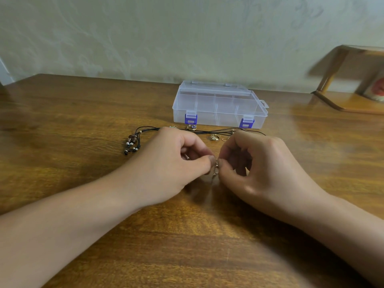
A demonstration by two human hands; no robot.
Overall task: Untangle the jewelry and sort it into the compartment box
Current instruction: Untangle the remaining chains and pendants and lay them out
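The left hand [178, 161] and the right hand [255, 163] meet low over the bench [83, 121], and both pinch a small metal piece [216, 168] between their fingertips, perhaps a clasp, since it is blurred. Just behind them lies a black cord necklace [207, 132] with beads at its left end. The closed compartment box [220, 104] stands farther back.

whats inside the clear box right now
The compartment box is shut, both blue latches down. Through the translucent lid only the dividers show; no jewelry is visible inside. The far row by the wall is too hazy to tell.
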